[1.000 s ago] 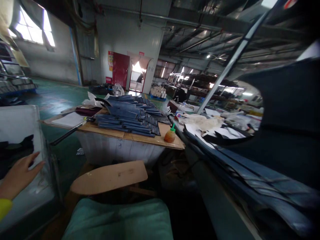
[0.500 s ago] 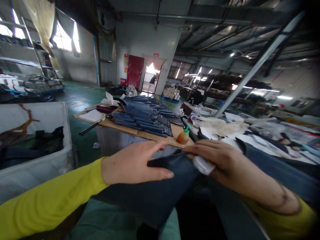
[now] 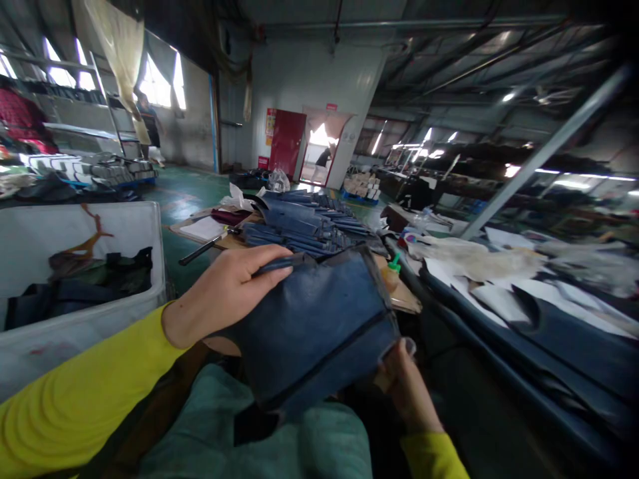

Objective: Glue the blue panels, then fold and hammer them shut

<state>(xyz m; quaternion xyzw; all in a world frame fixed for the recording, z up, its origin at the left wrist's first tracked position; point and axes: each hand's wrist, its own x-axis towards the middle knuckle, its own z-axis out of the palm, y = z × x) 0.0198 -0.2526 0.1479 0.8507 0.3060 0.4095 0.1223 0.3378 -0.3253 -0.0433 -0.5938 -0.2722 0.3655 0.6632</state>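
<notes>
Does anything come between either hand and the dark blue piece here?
At the left hand, nothing visible: it grips the dark blue piece directly. At the right hand, a small translucent item shows beside the grip; whether it comes between hand and piece, I cannot tell.

Left hand [image 3: 227, 293], parted half a second ago, now pinches the dark blue piece [image 3: 319, 319] left of the green-capped bottle [image 3: 391, 277]; right hand [image 3: 407, 386] lowered further below the bottle; piece spread broader; red-clad person [image 3: 22, 116] now visible, far left of the bottle.
</notes>
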